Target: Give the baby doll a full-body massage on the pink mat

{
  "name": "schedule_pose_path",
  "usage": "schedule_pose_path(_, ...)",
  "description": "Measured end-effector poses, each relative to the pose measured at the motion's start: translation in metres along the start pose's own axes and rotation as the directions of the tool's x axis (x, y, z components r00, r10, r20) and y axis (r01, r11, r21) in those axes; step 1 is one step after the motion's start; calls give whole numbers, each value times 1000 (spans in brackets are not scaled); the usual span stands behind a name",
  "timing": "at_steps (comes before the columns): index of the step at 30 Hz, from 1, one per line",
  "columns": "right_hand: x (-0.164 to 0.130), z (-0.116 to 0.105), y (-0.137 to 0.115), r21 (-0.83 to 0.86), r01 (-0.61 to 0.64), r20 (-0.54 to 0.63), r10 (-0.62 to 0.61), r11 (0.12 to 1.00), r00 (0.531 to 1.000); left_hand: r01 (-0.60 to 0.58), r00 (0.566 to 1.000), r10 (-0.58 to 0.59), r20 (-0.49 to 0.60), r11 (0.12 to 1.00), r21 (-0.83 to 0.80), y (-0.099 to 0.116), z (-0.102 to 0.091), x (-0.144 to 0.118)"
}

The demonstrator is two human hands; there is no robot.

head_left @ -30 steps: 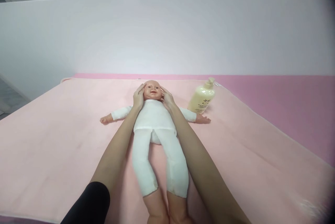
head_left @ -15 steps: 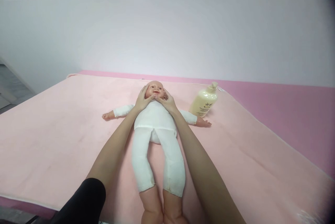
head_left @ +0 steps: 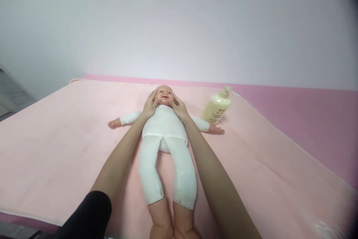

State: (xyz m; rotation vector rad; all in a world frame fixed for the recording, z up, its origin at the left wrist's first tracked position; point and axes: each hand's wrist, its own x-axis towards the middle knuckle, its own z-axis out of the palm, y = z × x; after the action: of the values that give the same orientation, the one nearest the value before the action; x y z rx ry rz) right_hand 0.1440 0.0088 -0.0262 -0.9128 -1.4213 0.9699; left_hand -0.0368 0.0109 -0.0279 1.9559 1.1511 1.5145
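A baby doll [head_left: 165,121] with a white cloth body lies on its back, face up, arms spread to both sides. My left hand [head_left: 150,104] rests along the left side of its head, fingers stretched out, thumb on the cheek near the mouth. Against the other side of the head lies my right hand [head_left: 179,106], its fingers also extended and the thumb on that cheek. Both palms face inward, and neither hand grips anything. The doll's ears are hidden behind my fingers.
A pale yellow pump bottle [head_left: 216,108] stands beside the doll's arm on the right. Under everything spreads a pink blanket [head_left: 69,138] over a darker pink surface [head_left: 307,119]. Behind it rises a white partition [head_left: 179,37].
My thumbs have slid apart, from meeting at the doll's chin outward and up onto its cheeks. The doll and bottle stay in place; the view has shifted slightly.
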Motion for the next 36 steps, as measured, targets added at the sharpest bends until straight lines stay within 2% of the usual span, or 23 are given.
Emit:
schedule_pose_path(5,-3,0,-5,34,6,-15,-6,999,1000,-10,1000,9,-25,999,-34,-1,1,0)
schedule_pose_path(10,-6,3,-11,253,-151,-87,178,955,980,-7,997,-2,-74,992,-123,7,2,-1)
schedule_pose_path(12,-7,4,-13,212,-152,-91,175,965,980,-4,999,0,-54,997,-76,11,3,-2)
schedule_pose_path(16,-10,7,-17,70,-67,-13,68,995,998,38,999,-38,-15,999,2,15,2,-4)
schedule_pose_path(21,-9,4,-14,51,-65,-3,65,997,998,79,997,-79,14,997,7,13,0,-3)
schedule_pose_path(25,-4,2,-7,37,-46,-24,47,998,999,35,999,-36,15,999,30,10,-2,0)
schedule_pose_path(28,-2,1,-5,15,-20,-26,20,1000,999,-2,1000,2,-9,1000,13,8,-1,1)
schedule_pose_path(32,-3,0,-6,59,-57,-46,60,997,997,44,996,-52,-68,993,-112,8,0,2)
schedule_pose_path(34,-4,1,-6,55,-67,-43,69,996,997,59,996,-66,-54,990,-129,8,1,2)
schedule_pose_path(36,-5,3,-6,5,-40,-34,40,999,999,59,998,-61,-26,995,-76,8,2,1)
